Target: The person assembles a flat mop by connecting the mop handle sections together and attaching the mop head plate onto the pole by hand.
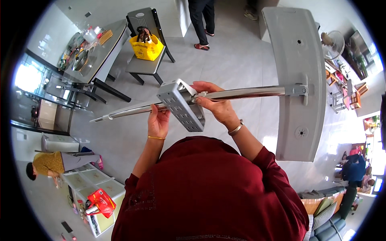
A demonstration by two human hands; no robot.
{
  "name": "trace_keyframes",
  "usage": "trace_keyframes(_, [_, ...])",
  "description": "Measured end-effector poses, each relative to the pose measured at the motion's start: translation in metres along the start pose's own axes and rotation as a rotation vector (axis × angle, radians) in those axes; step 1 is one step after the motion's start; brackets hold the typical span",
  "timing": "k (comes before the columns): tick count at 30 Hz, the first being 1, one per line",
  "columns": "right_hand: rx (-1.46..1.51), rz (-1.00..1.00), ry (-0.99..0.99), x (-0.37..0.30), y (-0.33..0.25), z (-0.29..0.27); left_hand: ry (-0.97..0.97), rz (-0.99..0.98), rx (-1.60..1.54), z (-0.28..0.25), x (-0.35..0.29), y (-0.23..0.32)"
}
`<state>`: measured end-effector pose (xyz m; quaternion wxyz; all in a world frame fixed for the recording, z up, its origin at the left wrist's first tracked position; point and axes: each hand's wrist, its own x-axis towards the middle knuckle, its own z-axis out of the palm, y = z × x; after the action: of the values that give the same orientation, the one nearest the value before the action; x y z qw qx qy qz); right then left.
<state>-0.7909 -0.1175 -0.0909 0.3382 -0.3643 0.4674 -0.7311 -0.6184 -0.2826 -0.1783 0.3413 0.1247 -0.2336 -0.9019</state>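
Pole (249,92), shiny metal, one: held aloft over the floor, running from nine o'clock to between two and three. Panel (299,64), grey, curved, one: joined to the pole's far end, toward two o'clock. Bracket (183,109), grey, slotted, one: set across the pole near centre. Progress, as judged: pole and panel already joined; bracket in place along the pole but apparently being adjusted. Outstanding: whether it is fastened cannot be told. Right hand (219,107), at one o'clock: grip closed, thumb and fingers pinching the pole beside the bracket. Left hand (159,122), toward nine: grip partly curled, thumb against the pole; firmness cannot be told, some fingers being hidden.
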Motion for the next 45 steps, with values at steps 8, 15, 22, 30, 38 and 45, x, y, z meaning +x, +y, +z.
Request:
trace_keyframes(8, [-0.223, -0.007, -0.073, -0.002, -0.012, -0.018, -0.002, -0.071, -0.105, 0.002, 0.005, -0.012])
trace_keyframes(15, [0.338, 0.200, 0.004, -0.007, 0.001, -0.032, 0.063, -0.143, -0.130, 0.005, 0.006, -0.019])
trace_keyframes(22, [0.467, 0.202, 0.169, -0.011, 0.008, -0.061, 0.194, -0.159, -0.044, -0.006, 0.012, -0.025])
trace_keyframes(30, [0.416, 0.117, 0.191, -0.004, 0.040, -0.076, 0.141, -0.210, -0.082, -0.007, 0.008, -0.024])
trace_keyframes(38, [0.395, 0.099, 0.324, -0.002, 0.051, -0.072, 0.152, -0.219, 0.004, -0.023, 0.020, -0.026])
trace_keyframes(45, [0.308, 0.143, 0.430, 0.001, 0.062, -0.073, 0.115, -0.226, -0.076, -0.033, 0.021, -0.034])
